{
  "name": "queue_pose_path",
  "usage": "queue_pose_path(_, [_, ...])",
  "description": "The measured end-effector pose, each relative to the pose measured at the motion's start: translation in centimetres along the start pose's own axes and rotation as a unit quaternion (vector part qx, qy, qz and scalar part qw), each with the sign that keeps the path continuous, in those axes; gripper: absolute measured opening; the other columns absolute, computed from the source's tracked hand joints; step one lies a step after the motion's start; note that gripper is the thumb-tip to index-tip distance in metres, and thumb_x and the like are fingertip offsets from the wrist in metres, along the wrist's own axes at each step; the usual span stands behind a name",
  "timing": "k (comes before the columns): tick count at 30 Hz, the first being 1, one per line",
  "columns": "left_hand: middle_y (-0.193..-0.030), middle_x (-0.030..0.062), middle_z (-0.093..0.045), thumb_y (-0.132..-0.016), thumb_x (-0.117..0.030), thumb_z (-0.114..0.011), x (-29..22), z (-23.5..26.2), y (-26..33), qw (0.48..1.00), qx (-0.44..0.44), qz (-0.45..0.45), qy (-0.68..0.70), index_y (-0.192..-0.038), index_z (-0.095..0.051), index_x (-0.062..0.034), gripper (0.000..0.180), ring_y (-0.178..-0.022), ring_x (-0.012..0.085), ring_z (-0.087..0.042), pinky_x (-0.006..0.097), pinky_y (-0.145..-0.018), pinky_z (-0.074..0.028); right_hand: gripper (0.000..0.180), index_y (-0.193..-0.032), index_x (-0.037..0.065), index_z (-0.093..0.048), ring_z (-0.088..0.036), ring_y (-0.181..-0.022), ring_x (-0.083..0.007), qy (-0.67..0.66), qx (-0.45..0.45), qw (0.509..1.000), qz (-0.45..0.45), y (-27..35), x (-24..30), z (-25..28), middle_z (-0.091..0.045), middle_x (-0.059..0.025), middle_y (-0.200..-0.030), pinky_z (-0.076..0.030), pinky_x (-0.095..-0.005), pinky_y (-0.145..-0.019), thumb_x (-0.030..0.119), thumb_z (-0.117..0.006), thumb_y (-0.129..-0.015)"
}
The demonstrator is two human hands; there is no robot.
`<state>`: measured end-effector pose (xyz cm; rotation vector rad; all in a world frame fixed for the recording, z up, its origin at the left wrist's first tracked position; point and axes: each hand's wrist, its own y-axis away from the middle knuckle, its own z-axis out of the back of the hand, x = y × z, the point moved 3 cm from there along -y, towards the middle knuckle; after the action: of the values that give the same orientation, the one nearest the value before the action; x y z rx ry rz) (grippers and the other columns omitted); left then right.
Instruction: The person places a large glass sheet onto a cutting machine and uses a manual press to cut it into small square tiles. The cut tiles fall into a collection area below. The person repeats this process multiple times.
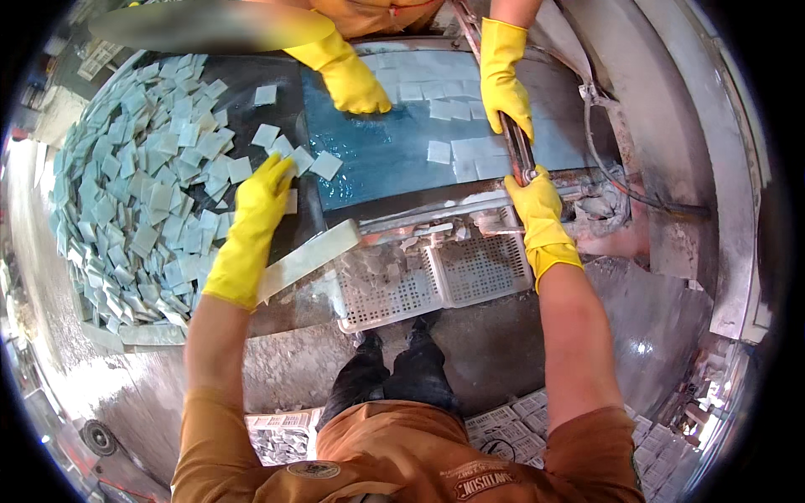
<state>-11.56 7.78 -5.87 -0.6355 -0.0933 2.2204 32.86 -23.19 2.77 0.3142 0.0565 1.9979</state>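
Observation:
My left hand [264, 201], in a yellow rubber glove, reaches over small pale blue-green square tiles. Its fingers are stretched out, touching or just above a loose tile [282, 147]. A few other single tiles [325, 165] lie beside it at the edge of the wet blue belt [344, 184]. My right hand [537, 210], gloved alike, is closed round the near end of a dark metal bar [518, 151] that lies across the belt. Tiles in rows [478, 151] sit on the belt left of the bar.
Opposite, a co-worker's yellow-gloved hand [356, 84] rests on the belt; another [506, 80] holds the bar's far part. A large tile heap [151, 184] covers the left. White perforated baskets [394, 298] hang below the near edge. A pale board [310, 260] slants beside my left forearm.

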Motion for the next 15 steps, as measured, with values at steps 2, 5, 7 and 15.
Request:
queue_pose_path(2, [-0.14,0.0192,-0.071,-0.094,-0.01,-0.073,1.3,3.2,1.5,0.994,0.059,-0.075,-0.056,-0.135,-0.072,-0.0101,0.041,-0.124,0.041,-0.068,0.047,-0.105,-0.055,0.075,-0.139,0.005,-0.064,-0.075,-0.113,-0.0412,0.005,-0.052,0.999,0.0,0.1,-1.5,-1.0,-0.078,-0.022,-0.121,-0.058,-0.0506,-0.095,0.054,-0.081,-0.084])
queue_pose_path(5, [-0.135,0.0231,-0.072,-0.091,-0.018,-0.078,1.2,8.2,3.3,0.99,0.046,-0.087,-0.098,-0.13,-0.073,-0.005,0.041,-0.121,0.0431,-0.069,0.051,-0.104,-0.055,0.07,-0.135,0.006,-0.066,-0.075,-0.109,-0.0422,-0.021,-0.06,0.998,0.011,0.3,-1.7,-1.5,-0.078,-0.0223,-0.12,-0.059,-0.0509,-0.094,0.053,-0.08,-0.085])
queue_pose_path(7, [-0.146,0.029,-0.063,-0.093,-0.031,-0.079,1.4,7.9,3.9,0.989,0.045,-0.067,-0.127,-0.147,-0.062,-0.0021,0.064,-0.128,0.0473,-0.063,0.053,-0.11,-0.049,0.063,-0.131,0.007,-0.067,-0.076,-0.107,-0.0428,0.003,-0.044,0.999,0.011,0.5,0.3,-0.8,-0.076,-0.0237,-0.121,-0.06,-0.0513,-0.092,0.051,-0.077,-0.088])
queue_pose_path(15, [-0.17,0.0314,-0.035,-0.099,-0.068,-0.061,-6.3,-4.4,-4.2,0.958,0.077,0.14,-0.239,-0.169,-0.038,-0.0255,0.085,-0.155,0.0549,-0.032,0.078,-0.12,-0.018,0.066,-0.135,0.004,-0.065,-0.076,-0.108,-0.0419,-0.01,-0.012,1.0,-0.006,1.2,0.5,0.7,-0.076,-0.0246,-0.118,-0.06,-0.0521,-0.093,0.05,-0.076,-0.089])
